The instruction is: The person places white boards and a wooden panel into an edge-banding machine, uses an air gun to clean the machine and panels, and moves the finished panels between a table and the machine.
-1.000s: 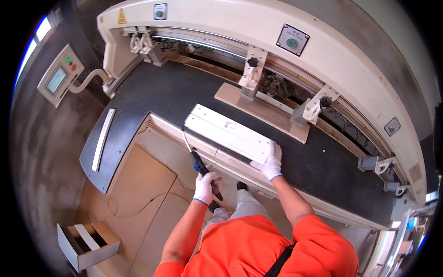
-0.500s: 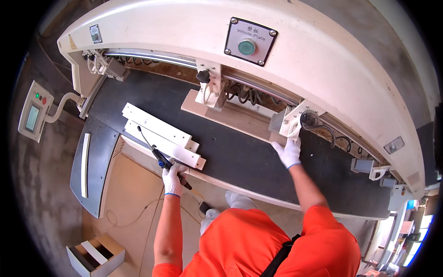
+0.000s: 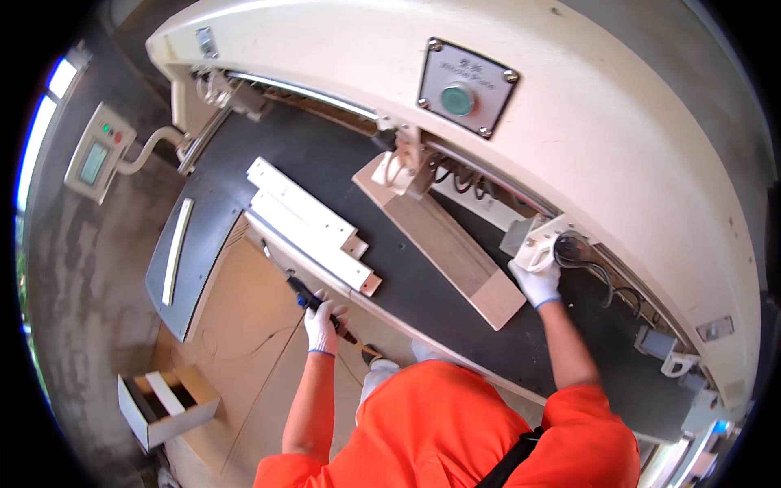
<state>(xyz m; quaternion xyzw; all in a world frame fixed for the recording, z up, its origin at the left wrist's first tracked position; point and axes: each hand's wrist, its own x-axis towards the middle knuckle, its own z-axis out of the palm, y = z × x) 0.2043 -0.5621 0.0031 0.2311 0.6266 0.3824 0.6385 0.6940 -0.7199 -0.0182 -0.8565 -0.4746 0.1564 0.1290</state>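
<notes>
My left hand [image 3: 323, 328], in a white glove, is closed around the dark handle of an air blow gun [image 3: 303, 294], its thin nozzle pointing up and left beyond the table's front edge. Under the right clamp unit [image 3: 543, 246], my gloved right hand [image 3: 538, 285] is against the far right corner of a wood-grain board [image 3: 439, 236]; the fingertips are hidden by the clamp. The board lies slanted on the black tabletop, its pale near end toward me, its far end by the middle clamp [image 3: 400, 169]. Stacked white drilled strips [image 3: 305, 220] lie left of it.
A large cream machine beam [image 3: 586, 106] with a green button [image 3: 457, 99] arches over the black table [image 3: 423, 276]. At the left are a control panel [image 3: 99, 153] and a single white strip [image 3: 176, 250]. An open box [image 3: 175, 423] and a thin hose are on the floor.
The board's right end has swung out toward me from under the clamps. My left hand with the blow gun has dropped away from the white strips. The view has shifted and turned.
</notes>
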